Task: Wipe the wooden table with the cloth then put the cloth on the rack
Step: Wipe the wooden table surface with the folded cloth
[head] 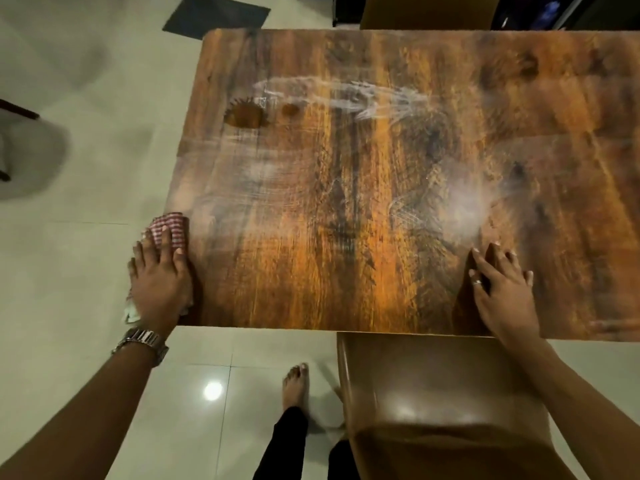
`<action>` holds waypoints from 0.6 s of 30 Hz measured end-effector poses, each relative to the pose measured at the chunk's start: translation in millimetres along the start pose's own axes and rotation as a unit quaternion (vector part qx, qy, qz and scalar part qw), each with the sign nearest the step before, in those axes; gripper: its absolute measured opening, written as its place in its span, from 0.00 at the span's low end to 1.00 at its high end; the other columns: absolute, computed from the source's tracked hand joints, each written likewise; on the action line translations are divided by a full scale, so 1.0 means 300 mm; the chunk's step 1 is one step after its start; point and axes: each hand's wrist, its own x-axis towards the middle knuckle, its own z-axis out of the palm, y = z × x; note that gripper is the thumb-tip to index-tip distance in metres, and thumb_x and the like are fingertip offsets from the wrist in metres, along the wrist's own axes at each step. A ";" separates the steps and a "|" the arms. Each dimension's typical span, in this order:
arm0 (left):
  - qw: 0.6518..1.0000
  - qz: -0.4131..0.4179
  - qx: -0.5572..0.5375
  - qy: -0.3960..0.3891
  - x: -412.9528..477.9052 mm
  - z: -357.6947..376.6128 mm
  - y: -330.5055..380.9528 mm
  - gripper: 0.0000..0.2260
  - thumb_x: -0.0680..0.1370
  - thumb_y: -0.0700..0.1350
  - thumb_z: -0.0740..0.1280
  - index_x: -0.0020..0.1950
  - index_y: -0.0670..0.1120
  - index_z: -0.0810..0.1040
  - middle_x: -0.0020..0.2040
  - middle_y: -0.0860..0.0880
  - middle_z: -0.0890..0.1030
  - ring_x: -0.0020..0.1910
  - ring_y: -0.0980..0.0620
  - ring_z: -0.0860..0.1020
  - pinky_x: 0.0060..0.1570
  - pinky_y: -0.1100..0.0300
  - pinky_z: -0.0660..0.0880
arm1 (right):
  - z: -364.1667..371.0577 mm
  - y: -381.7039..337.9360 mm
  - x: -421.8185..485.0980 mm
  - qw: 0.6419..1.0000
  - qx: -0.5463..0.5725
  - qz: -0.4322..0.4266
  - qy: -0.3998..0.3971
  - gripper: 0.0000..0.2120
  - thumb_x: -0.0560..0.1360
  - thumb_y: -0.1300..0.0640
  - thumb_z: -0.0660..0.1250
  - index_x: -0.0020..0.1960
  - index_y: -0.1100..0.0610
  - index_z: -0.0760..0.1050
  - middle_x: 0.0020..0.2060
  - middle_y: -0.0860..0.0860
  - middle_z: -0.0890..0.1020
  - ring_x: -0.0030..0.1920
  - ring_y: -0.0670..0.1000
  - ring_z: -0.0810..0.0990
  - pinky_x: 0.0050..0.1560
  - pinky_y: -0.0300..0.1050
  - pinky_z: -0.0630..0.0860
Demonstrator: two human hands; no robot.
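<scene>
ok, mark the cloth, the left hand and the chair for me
cloth [176, 224]: head view, checked part beyond the fingertips
left hand [161, 282]: head view, back of the hand
chair [436, 386]: head view, glossy brown surface

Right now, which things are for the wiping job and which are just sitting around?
For the job:
wooden table, streaky
red checked cloth, at the table's left edge
left hand, pressing flat on the cloth
right hand, resting flat on the table

Just sitting around:
brown chair, near side
second chair, far side
dark mat, on the floor
</scene>
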 end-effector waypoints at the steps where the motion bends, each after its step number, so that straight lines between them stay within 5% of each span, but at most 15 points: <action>1: 1.000 -0.001 0.002 0.005 0.013 0.004 0.008 0.30 0.82 0.57 0.43 0.83 0.49 0.53 0.82 0.39 0.54 0.80 0.38 0.52 0.78 0.40 0.49 | 0.007 -0.004 0.003 1.000 -0.001 -0.003 0.006 0.24 0.82 0.49 0.55 0.77 0.50 0.62 0.79 0.53 0.55 0.80 0.57 0.48 0.76 0.67 0.44; 6: 1.000 0.019 0.014 0.013 0.074 0.041 0.167 0.29 0.83 0.57 0.43 0.83 0.49 0.52 0.82 0.38 0.53 0.81 0.38 0.51 0.78 0.40 0.47 | 0.033 -0.035 0.022 1.000 -0.010 -0.010 0.019 0.24 0.82 0.49 0.55 0.77 0.50 0.63 0.79 0.53 0.56 0.79 0.59 0.49 0.75 0.70 0.44; 11: 0.991 0.125 0.040 -0.008 0.040 0.101 0.513 0.29 0.82 0.57 0.41 0.83 0.49 0.51 0.82 0.39 0.52 0.81 0.39 0.49 0.79 0.42 0.44 | 0.030 -0.028 0.025 0.999 -0.015 -0.021 0.028 0.26 0.80 0.44 0.50 0.77 0.49 0.64 0.79 0.53 0.58 0.79 0.59 0.51 0.75 0.70 0.46; 18: 0.966 0.257 0.014 -0.028 -0.192 0.226 1.016 0.27 0.82 0.55 0.46 0.80 0.48 0.63 0.80 0.39 0.61 0.79 0.37 0.57 0.78 0.39 0.51 | 0.028 0.027 0.032 0.999 -0.037 -0.027 0.027 0.24 0.82 0.44 0.51 0.78 0.46 0.60 0.79 0.50 0.56 0.80 0.55 0.49 0.76 0.65 0.47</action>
